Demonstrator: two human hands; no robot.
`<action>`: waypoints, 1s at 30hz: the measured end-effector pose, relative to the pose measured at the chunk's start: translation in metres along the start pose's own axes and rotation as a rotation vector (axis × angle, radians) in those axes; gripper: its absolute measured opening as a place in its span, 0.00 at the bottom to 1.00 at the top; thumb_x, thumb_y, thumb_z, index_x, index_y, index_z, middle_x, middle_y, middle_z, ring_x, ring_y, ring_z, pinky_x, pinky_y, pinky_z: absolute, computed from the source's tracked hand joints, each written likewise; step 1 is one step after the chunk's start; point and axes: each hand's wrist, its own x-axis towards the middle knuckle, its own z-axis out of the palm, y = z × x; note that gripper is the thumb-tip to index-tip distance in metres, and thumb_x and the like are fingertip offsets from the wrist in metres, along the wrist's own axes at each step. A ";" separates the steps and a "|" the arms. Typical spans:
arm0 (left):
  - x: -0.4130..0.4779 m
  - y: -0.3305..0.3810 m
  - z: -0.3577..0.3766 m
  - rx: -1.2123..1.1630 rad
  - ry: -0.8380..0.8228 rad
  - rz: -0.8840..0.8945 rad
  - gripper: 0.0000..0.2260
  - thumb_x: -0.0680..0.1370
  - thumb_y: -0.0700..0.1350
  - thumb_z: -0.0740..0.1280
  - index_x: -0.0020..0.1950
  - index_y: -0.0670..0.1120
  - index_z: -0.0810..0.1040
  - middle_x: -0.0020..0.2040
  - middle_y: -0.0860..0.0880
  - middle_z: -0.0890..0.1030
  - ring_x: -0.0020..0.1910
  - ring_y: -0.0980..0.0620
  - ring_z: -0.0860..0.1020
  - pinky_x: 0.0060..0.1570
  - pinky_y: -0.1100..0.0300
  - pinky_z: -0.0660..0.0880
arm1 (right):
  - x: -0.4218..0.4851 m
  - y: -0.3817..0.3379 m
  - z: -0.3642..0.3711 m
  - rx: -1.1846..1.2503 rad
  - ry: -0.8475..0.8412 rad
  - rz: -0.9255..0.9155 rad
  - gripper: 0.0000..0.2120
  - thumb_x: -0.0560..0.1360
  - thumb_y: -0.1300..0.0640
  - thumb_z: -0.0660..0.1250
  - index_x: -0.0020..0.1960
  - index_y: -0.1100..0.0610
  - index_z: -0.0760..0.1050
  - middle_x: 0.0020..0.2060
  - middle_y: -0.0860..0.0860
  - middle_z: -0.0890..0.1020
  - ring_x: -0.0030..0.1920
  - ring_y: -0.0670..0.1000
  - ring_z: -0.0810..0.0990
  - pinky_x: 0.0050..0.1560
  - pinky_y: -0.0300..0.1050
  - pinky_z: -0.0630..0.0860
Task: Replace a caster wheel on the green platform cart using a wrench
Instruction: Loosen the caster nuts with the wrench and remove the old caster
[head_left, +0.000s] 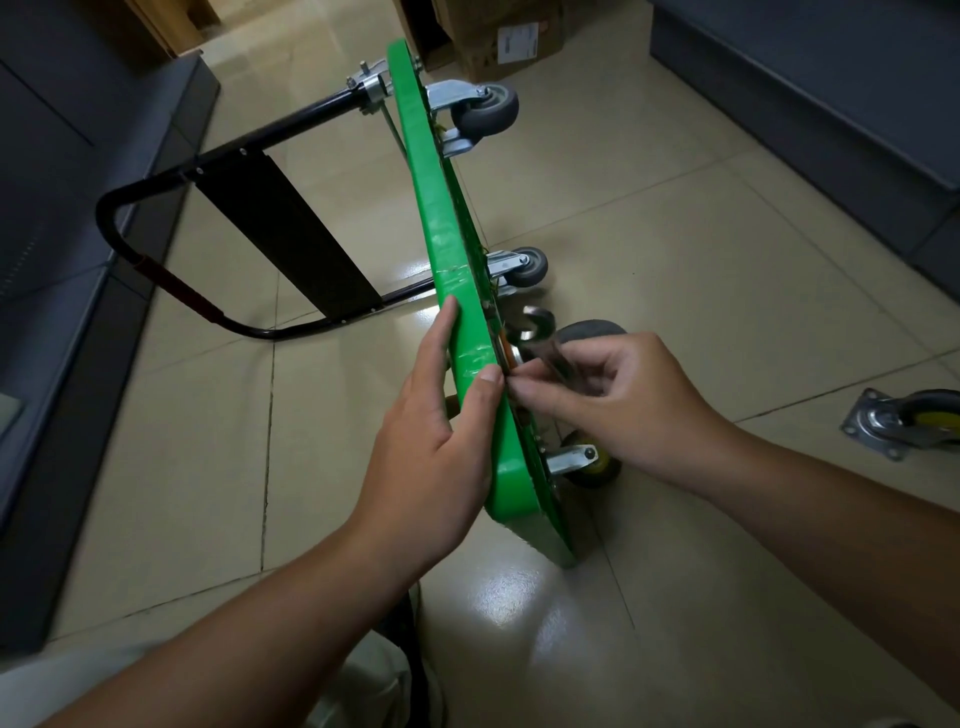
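1. Cart (441, 218) stands on edge on the tiled floor (675, 260), long axis running away from the person, underside facing right
2. Left hand (431, 447): straight fingers pressed against the rim, steadying it
3. Right hand (623, 400) (the nearer to the fixings) is curled round one wrench (540, 332) at the underside
4. Count: four mounted casters (485, 111); one loose caster (904, 423) lying well apart, to the right

Loose caster (906, 431) cut by rt edge.
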 end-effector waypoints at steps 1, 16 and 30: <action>0.000 0.000 0.000 -0.006 -0.002 0.001 0.27 0.80 0.62 0.59 0.78 0.73 0.56 0.69 0.61 0.77 0.61 0.58 0.81 0.62 0.48 0.80 | 0.001 -0.001 0.001 -0.041 0.041 -0.003 0.09 0.74 0.52 0.77 0.46 0.58 0.87 0.40 0.50 0.88 0.44 0.47 0.87 0.46 0.40 0.83; 0.000 -0.001 0.000 0.034 0.006 0.007 0.27 0.80 0.63 0.58 0.78 0.73 0.56 0.69 0.59 0.78 0.60 0.59 0.82 0.61 0.48 0.80 | -0.001 -0.008 0.005 0.013 0.044 0.076 0.07 0.71 0.57 0.80 0.49 0.55 0.87 0.43 0.58 0.88 0.47 0.59 0.88 0.54 0.57 0.84; 0.000 0.000 -0.001 0.023 0.003 0.007 0.26 0.80 0.62 0.59 0.78 0.73 0.57 0.69 0.61 0.78 0.59 0.59 0.82 0.60 0.49 0.81 | 0.002 -0.012 0.002 0.014 0.030 0.141 0.09 0.69 0.58 0.82 0.47 0.55 0.86 0.42 0.56 0.88 0.47 0.58 0.88 0.54 0.54 0.84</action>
